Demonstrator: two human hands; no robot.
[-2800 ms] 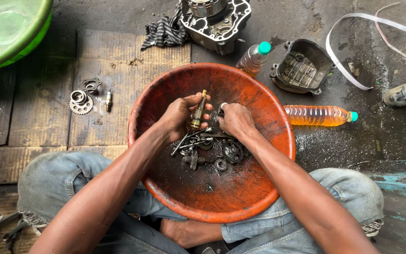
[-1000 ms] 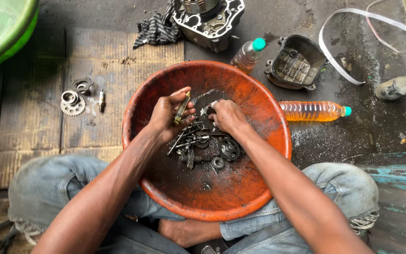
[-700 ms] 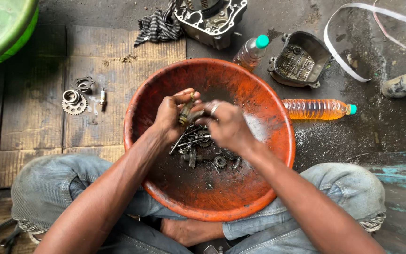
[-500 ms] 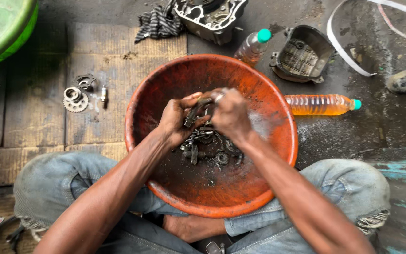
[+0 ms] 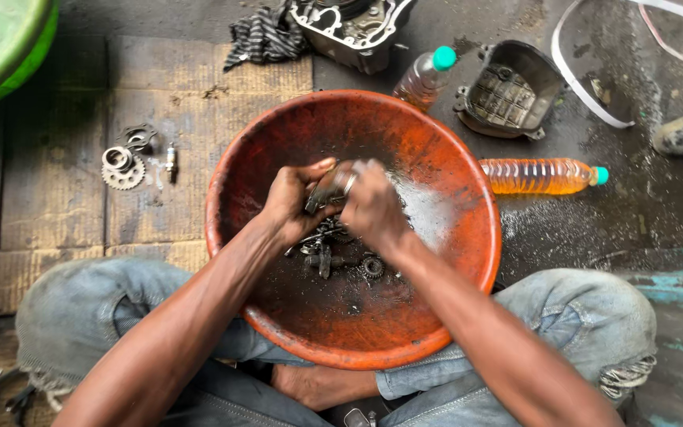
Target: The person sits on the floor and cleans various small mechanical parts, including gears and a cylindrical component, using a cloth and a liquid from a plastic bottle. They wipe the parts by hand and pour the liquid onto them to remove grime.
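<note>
Head view looks down into an orange bowl [image 5: 444,261] on the person's lap. Left hand [image 5: 290,202] and right hand [image 5: 373,205] close together around a small metal shaft [image 5: 327,190], mostly hidden and blurred; its visible part slants up to the right. Gears and bolts [image 5: 337,253] lie below them in the bowl.

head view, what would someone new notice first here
The big orange basin fills the middle of the view, resting between the person's knees, with greasy gears and bolts in its bottom. Over them the left hand and right hand meet around a small metal part. On the wet ground to the right lies a bottle of amber liquid; a sprocket sits on cardboard to the left.
</note>
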